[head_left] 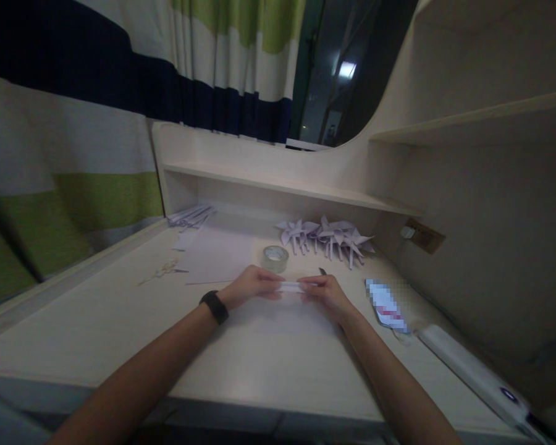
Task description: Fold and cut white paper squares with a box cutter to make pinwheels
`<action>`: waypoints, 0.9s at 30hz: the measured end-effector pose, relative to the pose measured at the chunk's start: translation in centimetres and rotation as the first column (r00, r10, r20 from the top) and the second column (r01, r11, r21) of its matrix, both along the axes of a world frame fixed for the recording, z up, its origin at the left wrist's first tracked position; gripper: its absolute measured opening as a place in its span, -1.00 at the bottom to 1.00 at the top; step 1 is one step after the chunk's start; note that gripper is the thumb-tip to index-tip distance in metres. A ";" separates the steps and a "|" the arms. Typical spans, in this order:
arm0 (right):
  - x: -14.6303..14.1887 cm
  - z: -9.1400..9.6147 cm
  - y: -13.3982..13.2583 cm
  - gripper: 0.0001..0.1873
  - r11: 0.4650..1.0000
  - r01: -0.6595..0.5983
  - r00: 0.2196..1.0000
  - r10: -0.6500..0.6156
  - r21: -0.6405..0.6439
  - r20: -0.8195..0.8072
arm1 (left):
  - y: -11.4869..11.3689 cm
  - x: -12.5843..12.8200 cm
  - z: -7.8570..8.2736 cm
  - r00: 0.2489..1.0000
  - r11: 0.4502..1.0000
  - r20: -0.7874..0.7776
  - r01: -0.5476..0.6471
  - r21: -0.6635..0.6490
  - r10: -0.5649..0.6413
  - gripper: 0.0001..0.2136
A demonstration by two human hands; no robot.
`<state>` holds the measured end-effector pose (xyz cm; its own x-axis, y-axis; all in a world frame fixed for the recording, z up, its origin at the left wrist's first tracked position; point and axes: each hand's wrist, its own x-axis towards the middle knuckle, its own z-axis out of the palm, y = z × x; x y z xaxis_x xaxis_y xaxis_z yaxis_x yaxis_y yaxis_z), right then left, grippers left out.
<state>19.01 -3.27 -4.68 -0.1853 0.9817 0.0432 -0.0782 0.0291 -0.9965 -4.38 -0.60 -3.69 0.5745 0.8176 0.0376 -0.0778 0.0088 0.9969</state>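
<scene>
My left hand (252, 285) and my right hand (323, 293) meet over the middle of the pale desk (120, 327). Both pinch the ends of a narrow white paper strip (291, 287) held between them, fingers closed on it. A black band (214, 306) sits on my left wrist. A roll of clear tape (275, 258) lies just beyond my left hand. Behind it stands a cluster of folded white paper pinwheels (327, 238).
A white paper sheet (220, 253) lies left of the tape, with scissors (167, 270) beside it and paper strips (189, 216) near the back left. A blurred phone (387, 306) and a long white device (477, 374) lie right. A shelf (282, 185) runs above.
</scene>
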 end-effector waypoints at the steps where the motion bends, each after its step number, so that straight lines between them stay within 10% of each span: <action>1: 0.0 0.0 0.0 -0.62 1.000 0.001 1.000 -0.001 0.003 0.002 | 0.0 0.0 0.0 1.000 1.000 0.001 -0.006 -0.015 0.006 -0.61; 27: -1.1 1.1 -0.8 -0.57 1.000 0.003 0.992 -0.006 0.031 0.125 | 0.1 0.3 -0.6 0.996 1.000 -0.094 0.007 0.023 -0.004 -0.56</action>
<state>17.88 -4.04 -3.58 -0.1867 0.9811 0.0500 0.0468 0.0597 -0.9971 -4.11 -0.51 -4.26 0.5809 0.8139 0.0022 0.0164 -0.0144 0.9998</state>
